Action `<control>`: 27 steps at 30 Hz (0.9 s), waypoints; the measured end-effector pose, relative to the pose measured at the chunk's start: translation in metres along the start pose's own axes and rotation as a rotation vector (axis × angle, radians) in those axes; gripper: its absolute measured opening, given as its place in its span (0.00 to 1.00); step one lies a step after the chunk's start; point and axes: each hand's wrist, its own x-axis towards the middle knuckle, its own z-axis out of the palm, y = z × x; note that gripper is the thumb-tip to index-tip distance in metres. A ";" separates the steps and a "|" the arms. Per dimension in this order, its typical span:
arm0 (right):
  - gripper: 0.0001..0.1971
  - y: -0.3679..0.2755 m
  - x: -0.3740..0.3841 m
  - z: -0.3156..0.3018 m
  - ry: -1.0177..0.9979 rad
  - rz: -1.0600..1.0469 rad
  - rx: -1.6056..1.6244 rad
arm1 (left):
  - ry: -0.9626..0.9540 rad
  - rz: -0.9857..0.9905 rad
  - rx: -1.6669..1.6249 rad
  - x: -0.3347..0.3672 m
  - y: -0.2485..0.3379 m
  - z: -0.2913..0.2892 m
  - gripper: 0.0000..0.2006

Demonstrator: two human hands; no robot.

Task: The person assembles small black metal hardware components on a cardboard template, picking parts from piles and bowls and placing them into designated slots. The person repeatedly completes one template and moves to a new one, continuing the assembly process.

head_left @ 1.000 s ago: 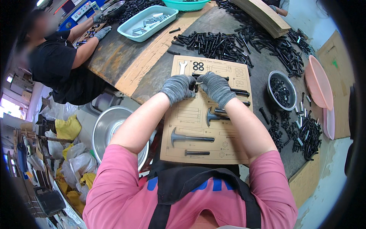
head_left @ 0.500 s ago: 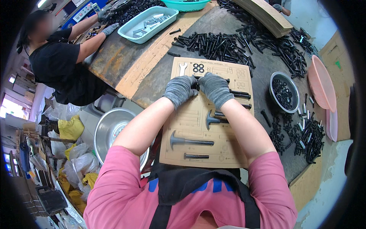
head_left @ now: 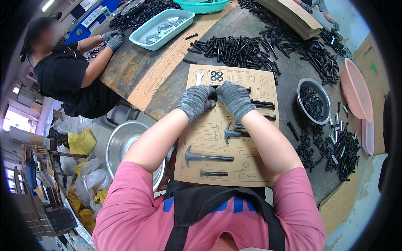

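Left hand point(head_left: 196, 101) and right hand point(head_left: 235, 99), both grey-gloved, meet knuckle to knuckle over the upper middle of the cardboard template point(head_left: 209, 129) on the counter point(head_left: 289, 146). Both are curled on something small and hidden between them. Black bolts point(head_left: 263, 103) lie crosswise just right of the right hand, long axes running left-right.

The gloved hands point(head_left: 215, 99) cover whatever they pinch on the card point(head_left: 228, 163); the green basin point(head_left: 202, 5) is cut off at the top edge.
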 end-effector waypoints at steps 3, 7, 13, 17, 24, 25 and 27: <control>0.10 0.002 0.001 0.001 0.001 -0.019 0.012 | 0.023 -0.025 0.019 0.000 0.001 0.001 0.16; 0.10 0.005 0.000 0.000 0.009 -0.045 -0.020 | 0.008 -0.035 -0.026 -0.001 0.001 0.000 0.16; 0.10 0.004 0.003 0.006 0.022 -0.042 0.008 | -0.015 -0.054 -0.026 -0.002 0.005 -0.002 0.17; 0.08 0.035 0.003 0.003 0.232 -0.074 0.131 | 0.020 -0.045 0.020 -0.009 0.010 -0.009 0.19; 0.12 0.151 -0.005 0.001 0.327 0.318 0.132 | 0.263 -0.101 -0.255 -0.092 -0.017 -0.008 0.20; 0.13 0.162 -0.003 0.006 0.272 0.374 0.115 | 0.313 -0.087 -0.332 -0.111 -0.023 -0.002 0.20; 0.15 0.179 0.002 0.015 0.233 0.392 0.187 | 0.274 -0.121 -0.432 -0.147 -0.031 0.014 0.20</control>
